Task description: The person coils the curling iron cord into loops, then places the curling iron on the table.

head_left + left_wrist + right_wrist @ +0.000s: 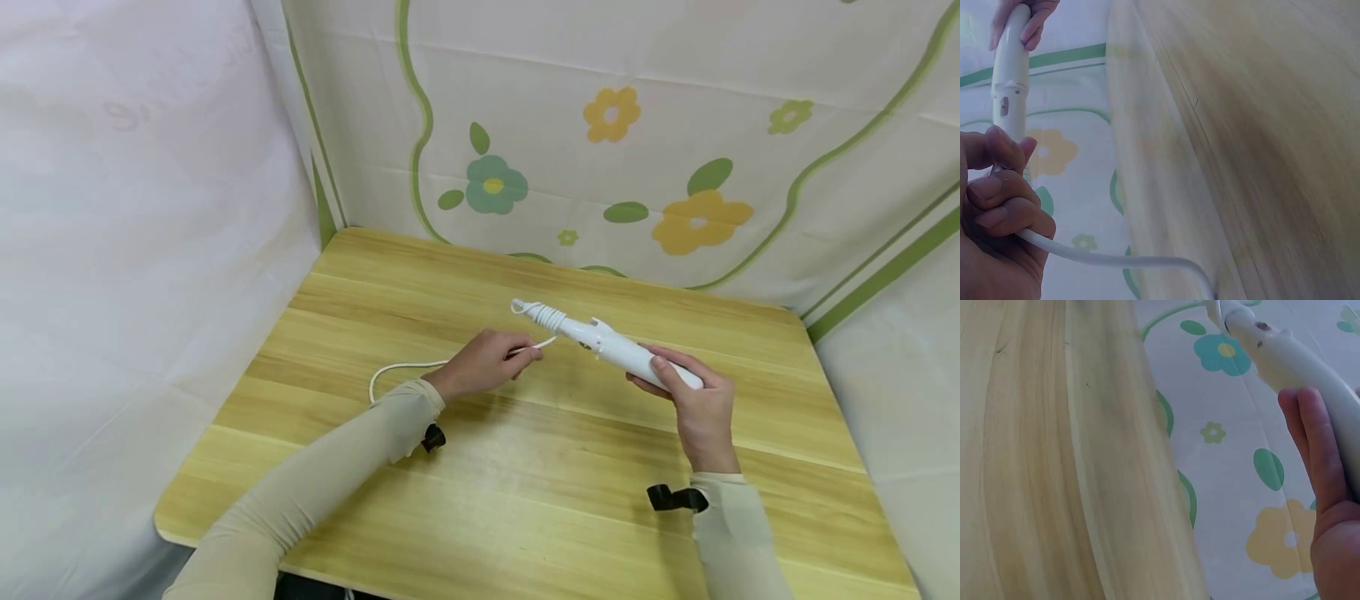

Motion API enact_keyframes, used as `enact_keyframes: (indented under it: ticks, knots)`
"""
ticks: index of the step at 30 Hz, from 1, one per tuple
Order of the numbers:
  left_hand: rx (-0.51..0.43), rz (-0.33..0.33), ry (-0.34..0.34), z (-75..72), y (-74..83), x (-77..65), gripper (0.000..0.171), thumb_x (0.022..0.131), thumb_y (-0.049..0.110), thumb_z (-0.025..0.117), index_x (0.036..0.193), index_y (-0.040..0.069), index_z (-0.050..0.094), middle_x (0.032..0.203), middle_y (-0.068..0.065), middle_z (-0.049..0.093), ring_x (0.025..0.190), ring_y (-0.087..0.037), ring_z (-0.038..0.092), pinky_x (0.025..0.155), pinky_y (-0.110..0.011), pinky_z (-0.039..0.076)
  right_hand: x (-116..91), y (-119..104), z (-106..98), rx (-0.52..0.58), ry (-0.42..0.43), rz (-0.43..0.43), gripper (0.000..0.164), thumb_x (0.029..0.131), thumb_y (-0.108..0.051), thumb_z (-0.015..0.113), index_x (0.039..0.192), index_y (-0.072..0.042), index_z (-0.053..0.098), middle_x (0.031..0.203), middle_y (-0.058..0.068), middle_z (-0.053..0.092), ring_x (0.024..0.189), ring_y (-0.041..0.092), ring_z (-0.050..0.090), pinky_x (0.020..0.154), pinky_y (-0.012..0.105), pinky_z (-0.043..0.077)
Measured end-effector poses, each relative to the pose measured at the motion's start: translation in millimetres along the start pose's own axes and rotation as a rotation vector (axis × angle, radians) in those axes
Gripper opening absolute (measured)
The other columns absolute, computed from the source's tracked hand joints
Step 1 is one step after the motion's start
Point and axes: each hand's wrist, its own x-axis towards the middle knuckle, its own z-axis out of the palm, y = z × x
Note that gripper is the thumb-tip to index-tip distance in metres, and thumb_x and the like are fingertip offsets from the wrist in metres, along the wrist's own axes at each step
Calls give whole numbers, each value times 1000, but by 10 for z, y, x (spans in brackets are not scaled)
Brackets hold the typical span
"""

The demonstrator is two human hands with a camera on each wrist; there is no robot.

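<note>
A white curling iron [622,350] is held up over the table at a slant. My right hand [701,404] grips its thick end, thumb on one side and fingers on the other. Several turns of white cord [546,317] wrap round the narrow end, where a small loop sticks out. My left hand [491,362] pinches the loose cord [408,365] just below those turns. In the left wrist view, curled fingers [1013,215] hold that cord [1110,259], which trails out past the palm. The right wrist view shows straight fingers [1319,437] along the body of the iron [1297,365].
The wooden table [525,492] spreads under both hands. Behind it hangs a white cloth with printed flowers [701,221], and a plain white cloth [150,250] stands at the left. A black wrist mount [675,498] sits on the right sleeve.
</note>
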Motion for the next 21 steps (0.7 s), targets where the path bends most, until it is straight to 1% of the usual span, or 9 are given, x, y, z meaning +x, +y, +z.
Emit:
enact_keyframes:
  ticks: [2, 5, 7, 9, 12, 14, 18, 21]
  knots:
    - [-9, -10, 5, 4, -12, 1, 25, 116, 28, 58, 109, 13, 76, 69, 6, 58, 54, -5, 42, 54, -22, 36, 7, 13, -8, -22, 43, 16, 33, 102, 4, 72, 125, 26, 65, 118, 16, 81, 110, 32, 78, 81, 43, 64]
    - [1, -10, 14, -7, -11, 7, 26, 116, 29, 57, 112, 12, 77, 70, 6, 59, 55, -5, 42, 54, -22, 36, 15, 33, -26, -34, 97, 39, 37, 101, 2, 74, 128, 25, 64, 120, 16, 79, 116, 30, 75, 82, 40, 64]
    - [20, 8, 28, -24, -5, 18, 27, 116, 29, 57, 112, 12, 78, 69, 6, 60, 54, -5, 42, 55, -22, 37, 15, 45, -44, -41, 114, 51, 39, 101, 1, 75, 129, 25, 64, 120, 15, 79, 114, 29, 77, 82, 39, 64]
    - [48, 38, 54, -53, 10, 34, 27, 116, 28, 57, 110, 12, 78, 68, 6, 59, 53, -5, 40, 55, -22, 37, 12, 53, -62, -56, 105, 60, 39, 100, 1, 76, 128, 25, 64, 118, 14, 80, 107, 27, 80, 81, 39, 64]
    - [89, 96, 94, -105, 37, 60, 26, 116, 26, 57, 103, 12, 75, 66, 5, 55, 52, -4, 38, 56, -22, 36, 1, 57, -91, -84, 41, 75, 38, 100, 0, 77, 127, 25, 65, 116, 12, 81, 96, 27, 83, 81, 40, 64]
    - [106, 124, 101, -142, 52, 73, 26, 116, 26, 57, 99, 12, 72, 66, 6, 53, 53, -4, 37, 56, -22, 34, -8, 55, -111, -117, -24, 86, 37, 101, -1, 76, 128, 23, 66, 117, 9, 82, 91, 27, 84, 83, 39, 64]
    - [143, 148, 76, -206, 74, 81, 25, 116, 26, 56, 102, 13, 72, 67, 8, 54, 55, -4, 38, 59, -23, 36, -35, 49, -135, -157, -152, 101, 36, 104, -2, 73, 129, 23, 66, 121, 7, 82, 93, 27, 84, 87, 40, 64]
    - [194, 165, 52, -247, 91, 88, 24, 116, 27, 58, 108, 13, 76, 69, 9, 58, 57, -4, 42, 62, -23, 40, -59, 45, -143, -190, -221, 122, 36, 105, -2, 72, 130, 23, 65, 124, 6, 81, 101, 27, 83, 88, 41, 64]
